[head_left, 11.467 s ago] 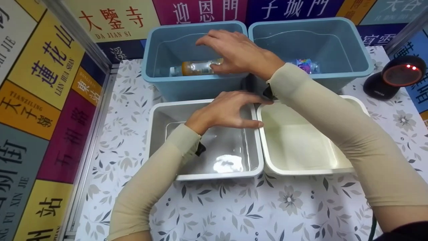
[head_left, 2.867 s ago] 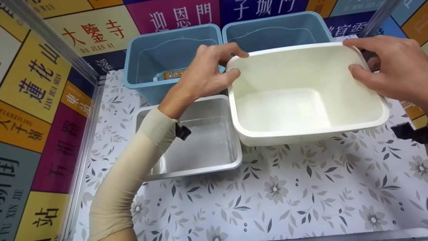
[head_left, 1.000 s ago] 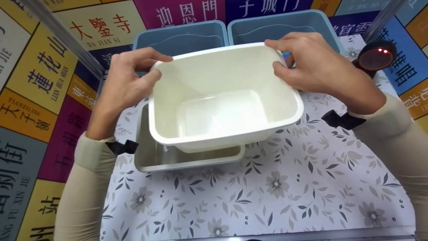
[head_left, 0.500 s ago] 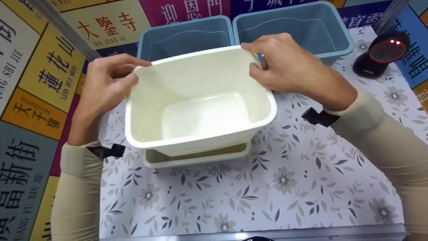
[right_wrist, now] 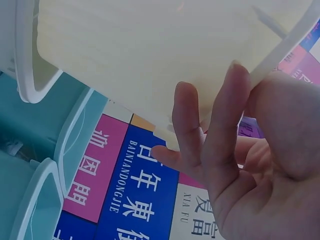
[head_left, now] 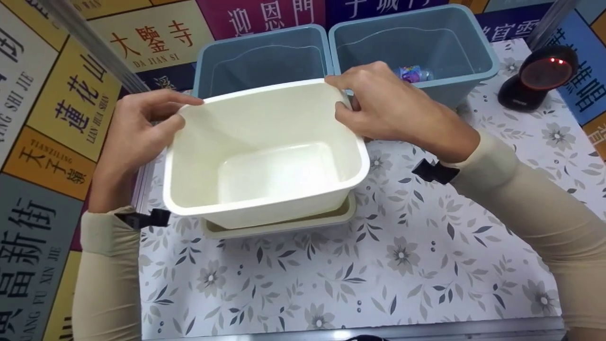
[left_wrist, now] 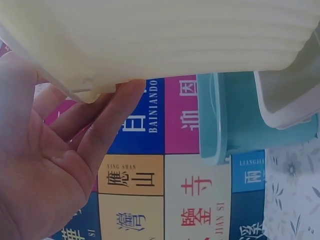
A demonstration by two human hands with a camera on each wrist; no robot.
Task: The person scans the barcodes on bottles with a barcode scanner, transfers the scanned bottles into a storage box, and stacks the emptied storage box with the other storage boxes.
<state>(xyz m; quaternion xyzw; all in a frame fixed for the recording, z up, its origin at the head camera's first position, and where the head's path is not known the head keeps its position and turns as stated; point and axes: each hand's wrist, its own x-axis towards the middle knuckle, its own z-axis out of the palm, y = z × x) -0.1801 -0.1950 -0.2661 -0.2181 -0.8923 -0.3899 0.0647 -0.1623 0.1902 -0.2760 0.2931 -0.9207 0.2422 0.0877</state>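
Note:
A cream plastic basin (head_left: 284, 175) hangs tilted over a greyish-white basin (head_left: 284, 230), which stands on the table and is mostly hidden under it. My left hand (head_left: 137, 128) grips the cream basin's rim at the far left corner. At the far right corner, my right hand (head_left: 388, 106) pinches the same rim between thumb and fingers. In the left wrist view, the left fingers (left_wrist: 112, 120) press the basin's outer wall from below. Fingers of the right hand (right_wrist: 230, 110) likewise lie against the outside in the right wrist view. The cream basin holds nothing visible.
Two blue bins (head_left: 201, 61) stand side by side behind. In the right one lies a bottle with a colourful label (head_left: 411, 74). A black scanner (head_left: 535, 78) with red lights stands at the right, on a floral tablecloth (head_left: 402, 289). Sign-covered panels (head_left: 156, 40) enclose the back and sides.
The cream basin stood right of the greyish one at first. Both hands have lifted it and carried it left above that basin. During the last half second it has shifted slightly left and lower.

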